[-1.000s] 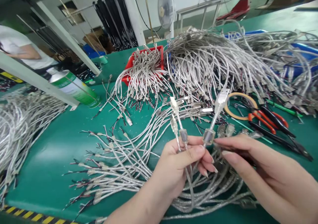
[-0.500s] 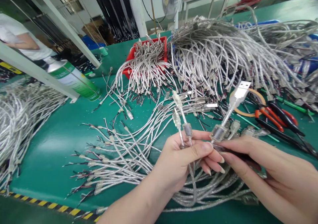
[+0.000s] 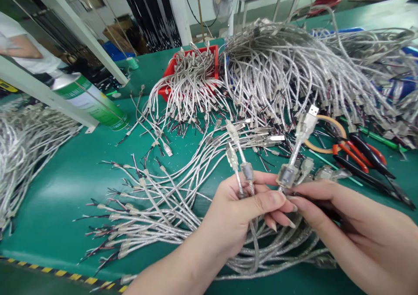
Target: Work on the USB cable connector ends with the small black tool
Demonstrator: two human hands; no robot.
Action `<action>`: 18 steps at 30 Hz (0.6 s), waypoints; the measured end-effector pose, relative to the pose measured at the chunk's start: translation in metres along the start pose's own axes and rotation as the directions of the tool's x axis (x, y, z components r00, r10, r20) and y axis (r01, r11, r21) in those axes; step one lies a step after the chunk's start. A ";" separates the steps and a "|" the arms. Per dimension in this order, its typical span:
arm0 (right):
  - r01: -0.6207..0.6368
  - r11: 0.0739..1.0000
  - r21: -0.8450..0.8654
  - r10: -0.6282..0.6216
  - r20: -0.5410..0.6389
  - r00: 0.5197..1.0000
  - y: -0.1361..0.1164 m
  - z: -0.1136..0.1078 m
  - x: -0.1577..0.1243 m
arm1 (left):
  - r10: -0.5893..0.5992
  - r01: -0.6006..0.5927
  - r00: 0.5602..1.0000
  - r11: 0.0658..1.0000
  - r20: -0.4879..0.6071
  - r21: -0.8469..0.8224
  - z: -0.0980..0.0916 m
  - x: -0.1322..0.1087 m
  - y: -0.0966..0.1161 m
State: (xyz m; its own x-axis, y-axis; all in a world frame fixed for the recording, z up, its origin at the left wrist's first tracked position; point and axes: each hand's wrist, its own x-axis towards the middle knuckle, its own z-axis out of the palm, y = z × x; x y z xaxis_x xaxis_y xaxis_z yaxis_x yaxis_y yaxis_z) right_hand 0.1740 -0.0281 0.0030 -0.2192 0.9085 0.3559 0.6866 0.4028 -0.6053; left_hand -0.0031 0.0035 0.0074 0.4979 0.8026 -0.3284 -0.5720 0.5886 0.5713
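Observation:
My left hand (image 3: 251, 203) is closed around several silvery USB cables, two of whose connector ends (image 3: 232, 131) stand up between its fingers. A grey ferrite bead (image 3: 247, 171) in clear plastic sits on one of them. Between thumb and fingers my right hand (image 3: 326, 203) pinches another USB cable just under its bead (image 3: 287, 175). That cable's metal USB plug (image 3: 313, 110) points up. The fingertips of both hands almost meet there. Below the hands, more silvery cables (image 3: 176, 229) lie in a loose bundle, with stripped wire ends at left.
A red bin (image 3: 169, 70) full of cables stands at the back, beside a large cable heap (image 3: 277, 55). Pliers (image 3: 362, 155) and a tape roll (image 3: 339, 124) lie at right. A green-white can (image 3: 94, 103) stands left, near another cable pile (image 3: 29, 151). A person (image 3: 26, 46) is behind.
The plug of the cable in my right hand has turned slightly and tilted a little to the left. My left hand keeps its hold, and the view has shifted slightly.

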 end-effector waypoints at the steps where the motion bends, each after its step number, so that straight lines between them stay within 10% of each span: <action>1: -0.002 1.000 -0.005 0.002 0.008 1.000 0.000 0.001 0.000 | 0.000 0.000 1.000 1.000 -0.002 -0.002 0.000 0.000 0.000; 8: -0.198 0.979 0.056 0.206 -0.258 0.944 0.000 0.004 -0.003 | -0.013 0.012 0.997 1.000 -0.082 -0.007 0.001 0.000 -0.001; 13: -0.073 0.989 0.128 0.068 0.044 0.997 0.006 -0.003 0.002 | -0.003 0.003 0.998 1.000 -0.066 0.004 0.000 0.001 -0.001; 18: -0.038 0.996 0.085 0.036 0.033 0.999 0.007 -0.008 0.001 | 0.007 0.001 0.995 0.997 -0.098 0.080 0.002 -0.001 0.002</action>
State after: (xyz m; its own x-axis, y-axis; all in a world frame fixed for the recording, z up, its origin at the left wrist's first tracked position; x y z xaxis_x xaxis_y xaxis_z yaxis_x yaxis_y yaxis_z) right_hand 0.1843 -0.0257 0.0051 -0.2176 0.9254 0.3104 0.6333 0.3758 -0.6766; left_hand -0.0033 0.0036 0.0107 0.4279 0.8121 -0.3968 -0.5172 0.5800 0.6294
